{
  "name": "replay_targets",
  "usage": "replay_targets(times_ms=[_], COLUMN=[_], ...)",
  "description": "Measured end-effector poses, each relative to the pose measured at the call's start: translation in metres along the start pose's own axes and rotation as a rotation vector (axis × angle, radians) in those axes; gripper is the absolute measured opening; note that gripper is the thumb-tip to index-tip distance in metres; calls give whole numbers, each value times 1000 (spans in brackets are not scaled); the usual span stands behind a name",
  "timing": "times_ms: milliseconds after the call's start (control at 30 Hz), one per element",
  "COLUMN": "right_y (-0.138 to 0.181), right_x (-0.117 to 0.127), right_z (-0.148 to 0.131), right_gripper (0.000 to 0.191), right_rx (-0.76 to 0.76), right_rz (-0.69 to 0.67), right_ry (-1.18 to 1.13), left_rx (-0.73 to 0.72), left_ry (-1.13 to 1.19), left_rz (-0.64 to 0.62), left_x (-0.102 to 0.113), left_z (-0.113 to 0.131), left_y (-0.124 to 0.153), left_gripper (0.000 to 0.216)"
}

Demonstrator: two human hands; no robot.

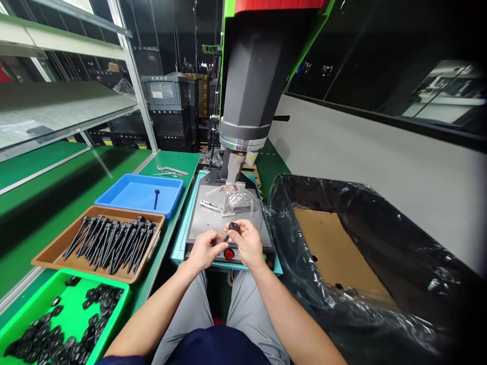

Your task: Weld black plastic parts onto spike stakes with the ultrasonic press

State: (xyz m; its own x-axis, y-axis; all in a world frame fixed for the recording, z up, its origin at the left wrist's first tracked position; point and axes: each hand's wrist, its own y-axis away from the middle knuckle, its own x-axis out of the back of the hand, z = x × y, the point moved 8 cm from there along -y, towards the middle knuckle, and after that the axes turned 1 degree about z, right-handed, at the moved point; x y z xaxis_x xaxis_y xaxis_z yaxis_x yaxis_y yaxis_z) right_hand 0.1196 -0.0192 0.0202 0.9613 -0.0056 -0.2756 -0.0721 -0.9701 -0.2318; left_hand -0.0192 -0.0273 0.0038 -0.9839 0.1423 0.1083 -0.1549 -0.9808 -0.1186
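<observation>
In front of the press, a black capped rod (233,226) is held between my two hands. My right hand (249,244) has its thumb and fingers closed around the capped head. My left hand (206,249) pinches at the stem, just left of the head; the fingers hide most of the stem. Both hands are above the front edge of the metal press plate (198,223), near a red button (229,253). Behind them stand the press head (247,91), a metal fixture (210,205) and some clear plastic film (243,198).
On the left, a brown tray (41,260) carries several similar black rods, and a green tray (124,294) several small black caps. One rod (156,199) lies in a blue tray (122,190), near a wrench (173,170). A plastic-lined bin (300,268) with cardboard (335,248) stands right.
</observation>
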Motion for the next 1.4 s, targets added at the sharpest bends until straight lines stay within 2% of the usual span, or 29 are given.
replay_targets(times_ms=[100,233,433,533,633,667,733,833,933,1000,1067,1133,1233,1300,1400], right_y=[6,16,20,21,25,26,29,32,36,37,38,36,34,35,40], right_x=[-2,-4,-9,-17,-31,-35,-40,-35,-23,-17,-11,-3,7,12,17], right_z=[1,1,7,13,18,19,22,31,39,41,38,31,19,12,11], right_gripper=[43,37,33,31,34,36,38,40,43,44,47,50,53,52,52], right_rx=[-16,-42,-53,-78,-109,-115,-127,-177,-231,-254,-275,-293,-301,-310,-348], right_rz=[-54,-116,-66,-68,-177,-231,-321,-355,-320,-301,-281,-242,-190,-176,-180], right_ry=[88,251,217,185,239,257,269,259,267,268,275,290,333,368,398], left_rx=[56,88,111,92,94,94,88,113,298,381,449,520,628,689,743], left_ry=[86,177,223,228,148,92,-51,-322,-656,-738,-799,-862,-948,-987,-1019], left_rz=[-22,-70,-61,-54,-79,-74,-5,227,550,669,757,825,888,902,898], left_x=[-3,-8,-7,-3,15,28,66,151,248,299,340,372,410,428,443], left_z=[-6,-7,-8,-4,2,4,9,13,8,3,-1,-5,-12,-17,-23], left_y=[6,15,22,30,43,47,56,70,88,97,103,108,110,106,98], left_gripper=[24,26,28,26,22,21,17,9,10,14,16,15,8,5,6])
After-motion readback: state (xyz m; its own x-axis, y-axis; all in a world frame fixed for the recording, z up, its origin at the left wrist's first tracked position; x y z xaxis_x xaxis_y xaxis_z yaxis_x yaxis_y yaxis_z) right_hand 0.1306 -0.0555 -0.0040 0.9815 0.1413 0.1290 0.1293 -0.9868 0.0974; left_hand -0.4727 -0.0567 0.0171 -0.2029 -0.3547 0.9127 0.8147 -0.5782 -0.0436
